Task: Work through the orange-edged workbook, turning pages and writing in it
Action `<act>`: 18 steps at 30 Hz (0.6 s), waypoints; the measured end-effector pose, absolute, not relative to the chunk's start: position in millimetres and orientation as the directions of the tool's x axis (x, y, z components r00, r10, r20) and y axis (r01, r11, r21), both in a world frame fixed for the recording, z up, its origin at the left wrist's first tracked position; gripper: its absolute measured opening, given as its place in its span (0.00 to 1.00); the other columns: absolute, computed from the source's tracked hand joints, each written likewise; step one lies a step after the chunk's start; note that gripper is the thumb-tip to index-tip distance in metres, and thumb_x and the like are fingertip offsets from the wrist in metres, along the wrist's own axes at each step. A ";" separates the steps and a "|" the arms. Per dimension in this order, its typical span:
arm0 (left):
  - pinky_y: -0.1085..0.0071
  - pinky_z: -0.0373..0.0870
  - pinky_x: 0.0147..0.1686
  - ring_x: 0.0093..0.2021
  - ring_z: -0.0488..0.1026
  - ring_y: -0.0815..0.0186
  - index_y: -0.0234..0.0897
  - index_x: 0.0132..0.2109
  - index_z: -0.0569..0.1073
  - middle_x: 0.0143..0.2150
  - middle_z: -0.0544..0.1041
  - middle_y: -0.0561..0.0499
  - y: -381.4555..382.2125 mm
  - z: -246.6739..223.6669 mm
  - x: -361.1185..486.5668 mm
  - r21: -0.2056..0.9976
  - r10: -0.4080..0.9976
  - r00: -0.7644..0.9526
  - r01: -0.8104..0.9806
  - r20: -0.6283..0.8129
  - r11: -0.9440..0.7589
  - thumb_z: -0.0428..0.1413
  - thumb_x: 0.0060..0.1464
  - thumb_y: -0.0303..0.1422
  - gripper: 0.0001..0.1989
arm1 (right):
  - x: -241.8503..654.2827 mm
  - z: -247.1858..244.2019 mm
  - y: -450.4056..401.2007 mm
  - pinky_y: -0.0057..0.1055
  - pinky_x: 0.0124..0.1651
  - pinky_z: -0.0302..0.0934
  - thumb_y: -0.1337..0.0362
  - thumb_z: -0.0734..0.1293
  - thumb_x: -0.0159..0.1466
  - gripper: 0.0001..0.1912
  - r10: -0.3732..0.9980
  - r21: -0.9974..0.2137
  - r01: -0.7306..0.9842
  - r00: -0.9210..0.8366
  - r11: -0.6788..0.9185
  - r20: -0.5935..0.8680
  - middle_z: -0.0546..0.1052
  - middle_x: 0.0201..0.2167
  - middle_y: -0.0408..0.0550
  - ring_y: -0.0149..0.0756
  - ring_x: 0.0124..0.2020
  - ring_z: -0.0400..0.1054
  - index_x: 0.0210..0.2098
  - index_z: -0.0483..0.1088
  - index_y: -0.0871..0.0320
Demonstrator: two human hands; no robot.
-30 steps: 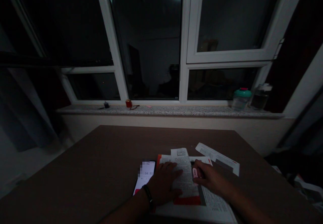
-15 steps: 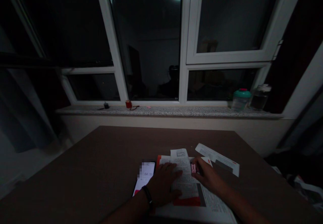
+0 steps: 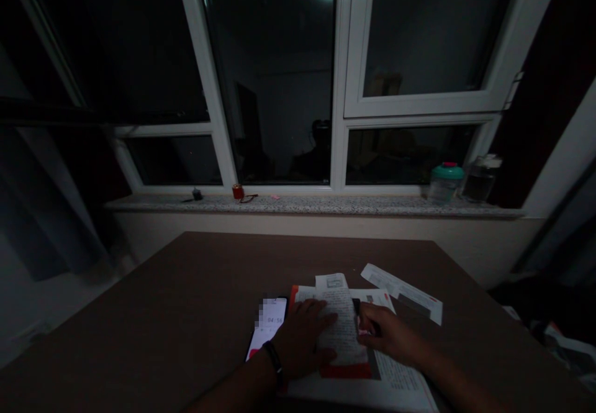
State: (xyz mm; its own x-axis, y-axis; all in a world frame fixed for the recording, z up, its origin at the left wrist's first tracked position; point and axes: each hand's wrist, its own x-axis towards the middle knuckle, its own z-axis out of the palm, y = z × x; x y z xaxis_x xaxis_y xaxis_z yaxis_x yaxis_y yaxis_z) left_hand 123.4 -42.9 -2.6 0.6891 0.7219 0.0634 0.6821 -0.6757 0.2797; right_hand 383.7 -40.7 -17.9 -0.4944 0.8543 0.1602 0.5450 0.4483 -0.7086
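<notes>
My left hand (image 3: 305, 338), with a dark band at the wrist, lies with spread fingers on a printed paper strip (image 3: 338, 313). That strip rests on a larger printed booklet (image 3: 405, 382). Closed around a small pink object (image 3: 362, 332) is my right hand (image 3: 384, 332), at the strip's right edge; a dark piece of the object shows above the fingers, and most of it is hidden. A lit phone (image 3: 272, 320) lies left of the booklet, partly behind my left hand. Another cut paper strip (image 3: 405, 292) lies to the right.
The brown table (image 3: 209, 289) reaches toward a speckled windowsill (image 3: 316, 205). On the sill stand a small red jar (image 3: 238, 192), a dark little bottle (image 3: 197, 195), a green-lidded container (image 3: 446, 183) and a clear jar (image 3: 480, 180).
My right hand has moved slightly down toward me along the strip's right edge with the pink object, which is now more covered by the fingers. My left hand stays in place.
</notes>
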 end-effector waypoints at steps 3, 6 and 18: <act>0.45 0.49 0.61 0.65 0.52 0.44 0.46 0.64 0.62 0.67 0.57 0.44 -43.5 -1.8 123.3 0.280 0.719 0.693 0.680 0.058 -0.678 0.62 0.52 0.46 0.35 | 384.7 -22.7 -36.0 0.26 0.33 0.54 0.68 0.67 0.57 0.10 0.879 -0.702 0.577 -0.452 0.419 0.153 0.67 0.28 0.38 0.32 0.31 0.63 0.27 0.59 0.55; 0.44 0.49 0.60 0.65 0.52 0.44 0.47 0.65 0.62 0.67 0.57 0.44 -44.2 -0.6 123.3 0.274 0.725 0.687 0.688 0.053 -0.672 0.62 0.52 0.46 0.35 | 385.3 -34.0 -27.2 0.25 0.31 0.53 0.68 0.67 0.58 0.10 0.910 -0.691 0.612 -0.377 0.385 0.173 0.67 0.27 0.38 0.31 0.29 0.62 0.28 0.59 0.55; 0.46 0.50 0.60 0.64 0.54 0.44 0.47 0.64 0.62 0.67 0.58 0.44 -43.8 -0.5 125.3 0.270 0.728 0.684 0.693 0.045 -0.668 0.63 0.51 0.45 0.36 | 387.8 -18.6 -48.3 0.24 0.32 0.54 0.69 0.68 0.56 0.08 0.822 -0.709 0.535 -0.559 0.460 0.110 0.67 0.28 0.38 0.31 0.30 0.63 0.27 0.63 0.55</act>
State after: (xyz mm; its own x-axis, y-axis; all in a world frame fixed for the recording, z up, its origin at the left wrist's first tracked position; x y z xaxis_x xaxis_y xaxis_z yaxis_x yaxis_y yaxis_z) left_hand 125.3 -43.8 -0.5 0.6839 0.7282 0.0452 0.6933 -0.6680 0.2703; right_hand 387.8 -48.3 -18.6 -0.5594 0.8216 0.1101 0.5355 0.4596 -0.7086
